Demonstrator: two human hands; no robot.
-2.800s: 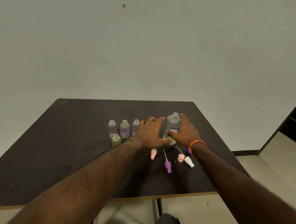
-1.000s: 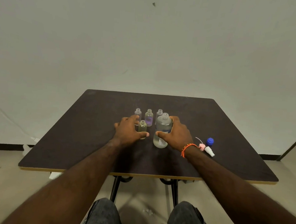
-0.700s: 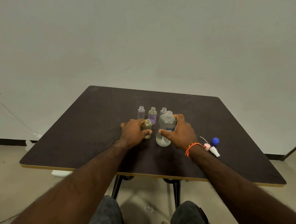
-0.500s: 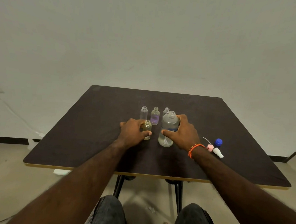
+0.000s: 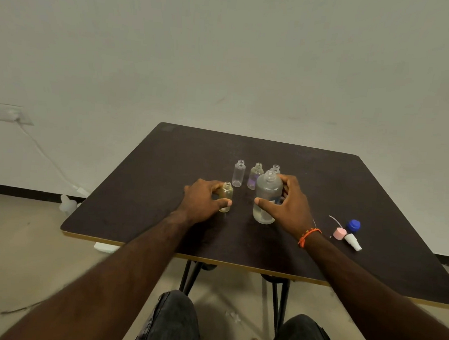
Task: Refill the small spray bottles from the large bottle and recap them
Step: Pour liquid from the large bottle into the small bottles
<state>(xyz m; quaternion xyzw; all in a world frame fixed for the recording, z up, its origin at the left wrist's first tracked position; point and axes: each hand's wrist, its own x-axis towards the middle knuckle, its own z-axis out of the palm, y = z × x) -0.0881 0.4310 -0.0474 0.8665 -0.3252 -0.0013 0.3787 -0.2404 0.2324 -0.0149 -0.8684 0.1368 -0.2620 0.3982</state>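
On the dark table (image 5: 143,191) my right hand (image 5: 287,206) grips the large clear bottle (image 5: 267,196), which stands upright and uncapped. My left hand (image 5: 203,201) holds a small yellowish bottle (image 5: 225,200), thumb in front of it and fingers behind. Behind them stand three more small uncapped bottles: a clear one (image 5: 238,173), a purple-tinted one (image 5: 255,176) and one (image 5: 276,169) mostly hidden by the large bottle. Loose caps lie to the right: a pink spray cap (image 5: 339,233), a white spray cap (image 5: 353,242) and a blue cap (image 5: 353,226).
A white wall rises behind the table. A wall socket (image 5: 8,113) with a cable is at the left, and a small white bottle (image 5: 67,205) stands on the floor by the table's left corner. My knees show below the table's front edge.
The view has shifted, so the table sits further right. My left hand has closed round the small yellowish bottle. My right hand keeps its grip on the large bottle.
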